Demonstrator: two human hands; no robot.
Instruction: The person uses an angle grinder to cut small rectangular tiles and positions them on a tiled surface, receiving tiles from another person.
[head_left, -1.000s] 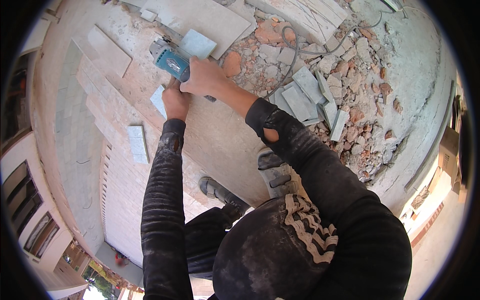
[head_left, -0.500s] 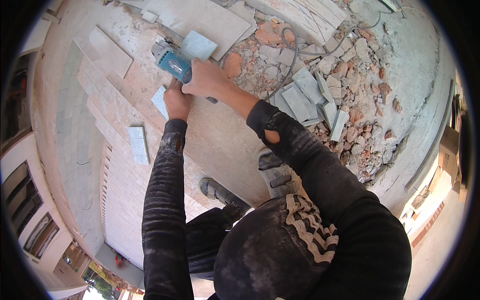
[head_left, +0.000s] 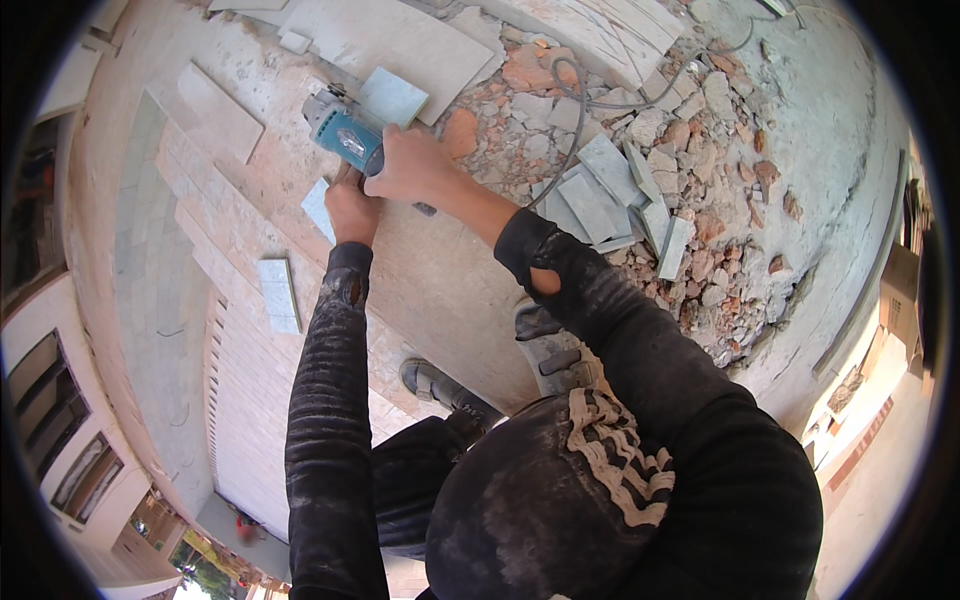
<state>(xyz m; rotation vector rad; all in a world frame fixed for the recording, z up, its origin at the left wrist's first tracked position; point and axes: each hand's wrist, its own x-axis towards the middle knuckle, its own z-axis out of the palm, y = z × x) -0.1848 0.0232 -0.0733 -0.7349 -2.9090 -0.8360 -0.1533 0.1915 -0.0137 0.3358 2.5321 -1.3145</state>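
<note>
My right hand [head_left: 420, 165] is wrapped round the rear of a teal angle grinder [head_left: 345, 135], whose metal head points to the far left. Just below the tool's body, my left hand [head_left: 352, 212] is closed, its fingertips partly hidden by the grinder; what it grips cannot be made out. A pale grey-blue tile [head_left: 317, 207] shows beside the left hand, partly covered by it. Another square tile [head_left: 393, 97] lies beyond the grinder, close to its head. A third, narrow tile piece [head_left: 279, 295] rests nearer, left of my left forearm.
Broken concrete and brick rubble [head_left: 715, 210] spreads to the right, with a heap of cut tiles [head_left: 598, 200] at its edge. A grey cable [head_left: 583, 110] loops across the debris. Large slabs [head_left: 390, 45] lie at the far side. My shoes [head_left: 437, 382] stand on the near floor.
The view has shifted very slightly. Both hands and the grinder keep nearly the same place and grip.
</note>
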